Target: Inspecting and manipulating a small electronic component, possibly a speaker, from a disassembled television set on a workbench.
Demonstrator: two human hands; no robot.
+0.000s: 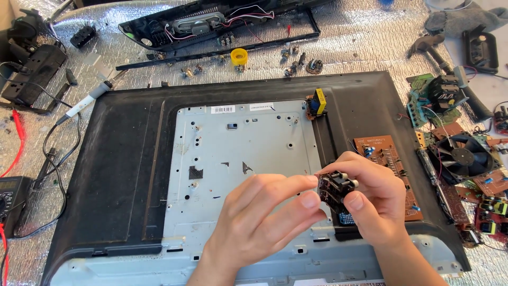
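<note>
My right hand [377,204] grips a small dark electronic part [335,188] with a black body and brown base, thumb on its lower side. My left hand [262,214] meets it from the left, fingertips touching the part's left face. Both hands hover over the back of an opened flat television [132,159], above its grey metal plate [248,153]. A brown circuit board [382,153] lies just right of my hands on the set. A small board with a yellow transformer [316,103] sits at the plate's top right corner.
A black bezel with a speaker [198,24] lies at the back. A soldering iron [87,100] and a multimeter [10,196] with red lead are at left. Several circuit boards and a black fan [461,156] crowd the right. A yellow solder roll [239,55] sits behind the set.
</note>
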